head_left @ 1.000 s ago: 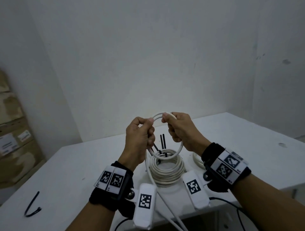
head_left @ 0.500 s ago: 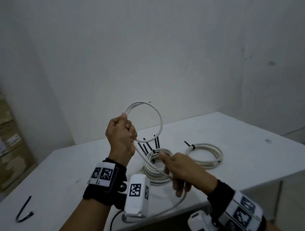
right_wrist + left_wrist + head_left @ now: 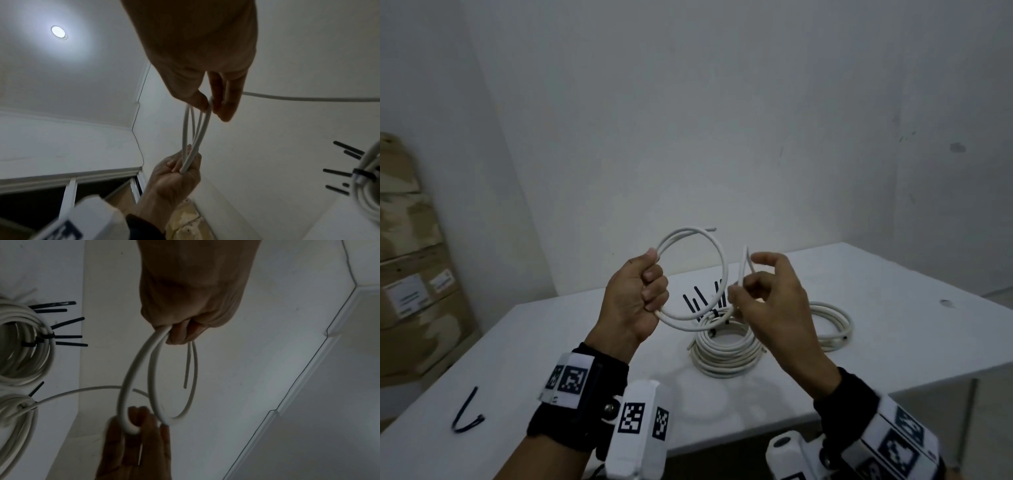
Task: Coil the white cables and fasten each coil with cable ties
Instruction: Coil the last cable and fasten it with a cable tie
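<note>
I hold a white cable [image 3: 723,267] in the air above the table as a coil of a couple of loops. My left hand [image 3: 638,294] grips the coil's left side in a fist [image 3: 180,332]. My right hand [image 3: 763,294] pinches a fresh loop of the same cable [image 3: 205,110] at the coil's right side, forefinger raised. The cable's tail runs down from there toward the table. Below lie a stack of tied white coils [image 3: 726,349] with black cable ties [image 3: 700,301] sticking up, and another tied coil [image 3: 832,325] to its right.
A white table [image 3: 893,308] stands in the room's corner, its front edge close to my forearms. One loose black cable tie [image 3: 465,413] lies at the table's near left. Cardboard boxes [image 3: 410,274] are stacked against the left wall.
My right hand came up from low near the table edge to the coil's right side, bringing a new loop of cable. The left hand kept its grip and shifted slightly right.
</note>
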Motion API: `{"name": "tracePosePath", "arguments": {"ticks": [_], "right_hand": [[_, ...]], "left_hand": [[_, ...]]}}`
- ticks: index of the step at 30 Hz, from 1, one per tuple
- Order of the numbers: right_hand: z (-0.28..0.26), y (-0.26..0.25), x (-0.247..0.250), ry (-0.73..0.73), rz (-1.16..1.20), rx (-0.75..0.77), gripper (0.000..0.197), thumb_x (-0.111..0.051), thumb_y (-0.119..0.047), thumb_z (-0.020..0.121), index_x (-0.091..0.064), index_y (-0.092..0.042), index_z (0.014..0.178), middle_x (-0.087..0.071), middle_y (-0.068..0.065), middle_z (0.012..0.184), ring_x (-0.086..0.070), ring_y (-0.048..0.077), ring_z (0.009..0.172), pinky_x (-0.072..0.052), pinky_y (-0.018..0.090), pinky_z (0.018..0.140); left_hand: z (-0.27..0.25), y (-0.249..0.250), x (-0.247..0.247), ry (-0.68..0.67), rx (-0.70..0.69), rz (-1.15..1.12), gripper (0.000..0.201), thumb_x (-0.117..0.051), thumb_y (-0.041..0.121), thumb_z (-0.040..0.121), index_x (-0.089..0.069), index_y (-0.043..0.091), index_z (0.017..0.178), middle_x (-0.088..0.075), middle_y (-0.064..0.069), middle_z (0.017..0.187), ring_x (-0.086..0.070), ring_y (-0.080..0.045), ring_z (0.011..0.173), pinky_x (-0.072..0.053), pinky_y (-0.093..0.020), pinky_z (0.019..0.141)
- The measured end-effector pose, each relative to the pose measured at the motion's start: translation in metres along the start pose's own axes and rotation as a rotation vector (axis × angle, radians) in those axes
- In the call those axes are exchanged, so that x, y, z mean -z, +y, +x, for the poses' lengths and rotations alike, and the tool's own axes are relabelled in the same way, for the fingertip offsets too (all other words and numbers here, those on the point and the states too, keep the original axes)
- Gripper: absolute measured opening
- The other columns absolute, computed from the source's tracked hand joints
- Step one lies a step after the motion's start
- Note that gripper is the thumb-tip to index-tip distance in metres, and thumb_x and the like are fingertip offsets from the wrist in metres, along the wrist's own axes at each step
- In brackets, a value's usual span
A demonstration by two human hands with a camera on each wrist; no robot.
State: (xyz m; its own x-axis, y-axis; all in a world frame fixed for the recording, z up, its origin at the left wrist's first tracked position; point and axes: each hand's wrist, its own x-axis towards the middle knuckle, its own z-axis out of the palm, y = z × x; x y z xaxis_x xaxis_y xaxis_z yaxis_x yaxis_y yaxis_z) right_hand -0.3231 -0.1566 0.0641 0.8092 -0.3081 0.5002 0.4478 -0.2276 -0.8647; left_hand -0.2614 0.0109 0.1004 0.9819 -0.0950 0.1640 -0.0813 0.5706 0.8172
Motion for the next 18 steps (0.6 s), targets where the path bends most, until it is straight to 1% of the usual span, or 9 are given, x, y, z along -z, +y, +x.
{"name": "tracePosePath", "arguments": {"ticks": [1,3,5,7,9,11,13,16,18], "right_hand": [[-0.001,-0.003,-0.001,0.016,0.137,-0.028,0.039,-0.066,0.001,0.081,-0.047,-0.016,0.112,-0.069,0.0,0.072,-0.067,0.019,0.072,-0.057,0.043,0.077],[0.006,-0.014,-0.001,0.014,0.435,-0.162,0.039,-0.056,0.013,0.084,-0.047,-0.008,0.115,-0.068,0.007,0.08,-0.064,0.022,0.073,-0.055,0.036,0.072],[0.019,-0.025,0.004,0.007,0.576,-0.284,0.032,-0.048,0.012,0.087,-0.048,-0.003,0.115,-0.063,0.012,0.083,-0.061,0.021,0.072,-0.053,0.032,0.065],[0.033,-0.033,0.01,-0.023,0.512,-0.305,0.022,-0.044,0.001,0.095,-0.05,-0.002,0.116,-0.058,0.011,0.076,-0.057,0.019,0.066,-0.049,0.031,0.063],[0.04,-0.033,0.012,-0.078,0.408,-0.27,0.023,-0.044,-0.01,0.099,-0.051,-0.001,0.119,-0.054,0.008,0.07,-0.052,0.015,0.061,-0.047,0.026,0.058],[0.043,-0.029,0.011,-0.11,0.404,-0.241,0.025,-0.046,-0.011,0.098,-0.049,-0.002,0.121,-0.05,0.006,0.066,-0.049,0.012,0.057,-0.046,0.021,0.053],[0.044,-0.022,0.013,-0.15,0.431,-0.215,0.026,-0.046,-0.01,0.098,-0.047,-0.002,0.123,-0.051,0.006,0.066,-0.049,0.011,0.057,-0.046,0.019,0.053],[0.047,-0.011,0.02,-0.247,0.385,-0.164,0.024,-0.043,-0.008,0.098,-0.055,-0.001,0.118,-0.052,0.004,0.065,-0.049,0.012,0.057,-0.044,0.022,0.057],[0.049,-0.005,0.023,-0.28,0.332,-0.164,0.022,-0.044,-0.005,0.097,-0.062,-0.005,0.109,-0.054,0.004,0.066,-0.049,0.013,0.059,-0.039,0.023,0.057]], "left_hand": [[-0.003,-0.001,0.001,-0.006,-0.002,0.012,0.026,-0.044,0.014,0.099,-0.041,0.014,0.073,-0.033,0.007,0.046,-0.024,-0.002,0.027,-0.016,-0.014,0.025],[-0.007,-0.003,0.004,-0.01,-0.003,0.041,0.026,-0.045,0.013,0.098,-0.042,0.013,0.073,-0.033,0.007,0.046,-0.023,-0.002,0.027,-0.015,-0.013,0.026],[-0.01,-0.007,0.007,0.001,0.008,0.065,0.025,-0.046,0.012,0.098,-0.044,0.013,0.074,-0.033,0.006,0.046,-0.023,-0.002,0.027,-0.014,-0.012,0.026],[-0.013,-0.011,0.009,0.007,0.023,0.075,0.024,-0.047,0.012,0.098,-0.044,0.013,0.074,-0.033,0.006,0.047,-0.023,-0.002,0.027,-0.013,-0.011,0.027],[-0.014,-0.013,0.01,0.006,0.027,0.095,0.025,-0.049,0.012,0.097,-0.041,0.014,0.073,-0.033,0.006,0.047,-0.022,-0.003,0.027,-0.013,-0.01,0.028],[-0.015,-0.015,0.008,0.002,0.015,0.135,0.025,-0.05,0.012,0.096,-0.04,0.014,0.073,-0.033,0.005,0.047,-0.022,-0.003,0.027,-0.014,-0.009,0.029],[-0.015,-0.019,0.007,-0.008,0.006,0.169,0.024,-0.051,0.011,0.096,-0.042,0.013,0.074,-0.033,0.005,0.048,-0.022,-0.004,0.027,-0.016,-0.008,0.03],[-0.014,-0.023,0.008,-0.039,0.012,0.203,0.022,-0.052,0.011,0.095,-0.045,0.012,0.074,-0.034,0.004,0.049,-0.022,-0.004,0.028,-0.016,-0.007,0.031],[-0.013,-0.026,0.008,-0.053,0.011,0.238,0.024,-0.052,0.011,0.095,-0.046,0.012,0.071,-0.033,0.003,0.05,-0.022,-0.005,0.028,-0.016,-0.008,0.031]]}}
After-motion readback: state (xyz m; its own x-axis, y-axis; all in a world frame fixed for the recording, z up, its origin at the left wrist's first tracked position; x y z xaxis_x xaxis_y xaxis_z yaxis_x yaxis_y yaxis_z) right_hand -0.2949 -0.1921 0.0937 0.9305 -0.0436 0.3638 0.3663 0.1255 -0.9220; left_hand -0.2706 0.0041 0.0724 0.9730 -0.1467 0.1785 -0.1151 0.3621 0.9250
